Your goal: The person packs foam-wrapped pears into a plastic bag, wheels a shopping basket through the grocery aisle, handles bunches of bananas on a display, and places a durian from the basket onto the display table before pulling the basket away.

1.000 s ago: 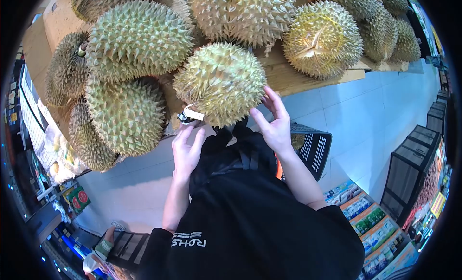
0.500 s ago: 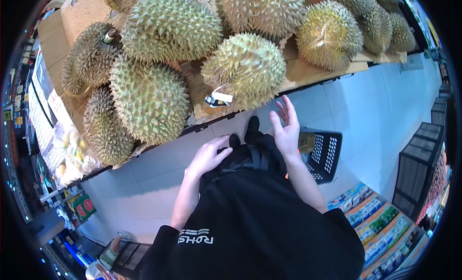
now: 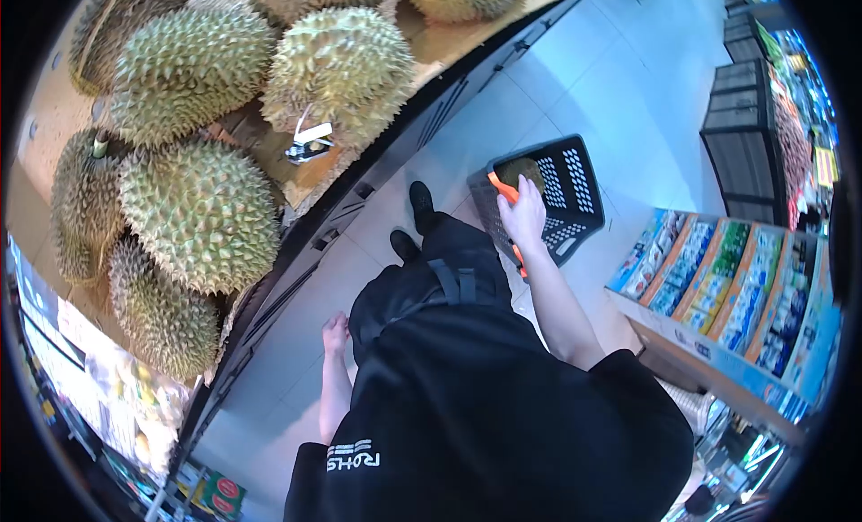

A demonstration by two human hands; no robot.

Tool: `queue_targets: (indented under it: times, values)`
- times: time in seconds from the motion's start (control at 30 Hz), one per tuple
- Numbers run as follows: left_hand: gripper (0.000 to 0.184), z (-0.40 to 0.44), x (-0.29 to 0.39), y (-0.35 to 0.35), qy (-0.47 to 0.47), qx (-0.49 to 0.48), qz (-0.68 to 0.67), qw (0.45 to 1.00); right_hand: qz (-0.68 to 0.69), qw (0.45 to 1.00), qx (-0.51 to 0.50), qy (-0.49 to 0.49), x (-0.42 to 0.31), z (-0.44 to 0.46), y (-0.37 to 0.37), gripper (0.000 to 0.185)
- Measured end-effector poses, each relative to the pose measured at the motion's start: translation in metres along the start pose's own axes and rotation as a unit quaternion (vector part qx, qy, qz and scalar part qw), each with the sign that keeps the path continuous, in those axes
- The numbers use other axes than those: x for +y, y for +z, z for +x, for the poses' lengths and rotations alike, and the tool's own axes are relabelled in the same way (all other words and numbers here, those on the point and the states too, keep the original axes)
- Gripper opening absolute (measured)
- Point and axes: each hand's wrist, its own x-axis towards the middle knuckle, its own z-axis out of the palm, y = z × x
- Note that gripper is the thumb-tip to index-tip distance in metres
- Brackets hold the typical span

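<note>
Below the stand's edge, my left hand (image 3: 336, 333) hangs beside my leg, its fingers curled and nothing visible in them. My right hand (image 3: 523, 214) is over the near side of a black basket (image 3: 584, 194), at its orange handle (image 3: 503, 187); whether the fingers grip the handle is hard to make out. A brownish-green item (image 3: 519, 172) lies inside the basket, partly behind the hand. On the stand, a spiky durian (image 3: 341, 69) sits near the edge, with a white tag (image 3: 314, 133) and a small black-and-white object beside it.
Several more durians, one large and green (image 3: 199, 215), cover the cardboard-lined stand (image 3: 319, 176) at left. A shelf of packets (image 3: 718, 289) with orange strips stands at right. Dark crates (image 3: 741, 131) are at the upper right. My shoes (image 3: 420, 203) rest on the tiled floor.
Both hands have moved away from the durian. My left hand has dropped to my side and curled, while my right hand has reached the basket. The view has turned toward the right.
</note>
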Motion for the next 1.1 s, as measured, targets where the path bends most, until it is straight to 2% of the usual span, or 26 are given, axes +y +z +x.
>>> queue_targets:
  times: [0.07,0.1,0.13,0.23,0.53,0.8,0.9,0.97,1.0,1.1]
  values:
    - [0.039,-0.002,0.000,-0.003,-0.013,0.012,0.003,1.000,0.046,0.985,-0.101,0.135,0.004,-0.012,-0.012,0.064]
    - [0.040,-0.004,0.004,-0.005,-0.014,0.016,0.011,1.000,0.035,0.978,-0.113,0.173,0.004,-0.018,-0.013,0.055]
    - [0.041,-0.007,0.008,-0.007,-0.015,0.021,0.018,1.000,0.035,0.977,-0.111,0.177,0.008,-0.021,-0.012,0.055]
    - [0.042,-0.009,0.031,-0.006,0.021,0.021,0.033,0.999,0.028,0.993,-0.055,0.102,0.020,-0.023,0.000,0.028]
    - [0.045,-0.016,0.069,0.008,0.099,-0.029,0.093,0.990,0.085,0.988,-0.087,0.099,0.019,-0.048,0.005,0.027]
    - [0.047,-0.025,0.099,0.050,0.142,-0.080,0.165,0.973,0.106,0.981,-0.137,0.086,0.006,-0.093,0.009,0.039]
    - [0.044,-0.025,0.114,0.084,0.201,-0.100,0.214,0.951,0.174,0.970,-0.159,0.062,0.006,-0.111,0.004,0.050]
    - [0.041,-0.029,0.127,0.113,0.301,-0.133,0.274,0.904,0.200,0.960,-0.189,0.057,0.005,-0.124,-0.010,0.051]
    - [0.041,-0.042,0.139,0.131,0.303,-0.136,0.277,0.902,0.210,0.964,-0.160,0.032,0.012,-0.135,-0.009,0.050]
    - [0.035,-0.090,0.170,0.190,0.408,-0.212,0.324,0.826,0.191,0.969,-0.154,0.022,0.039,-0.175,-0.017,0.049]
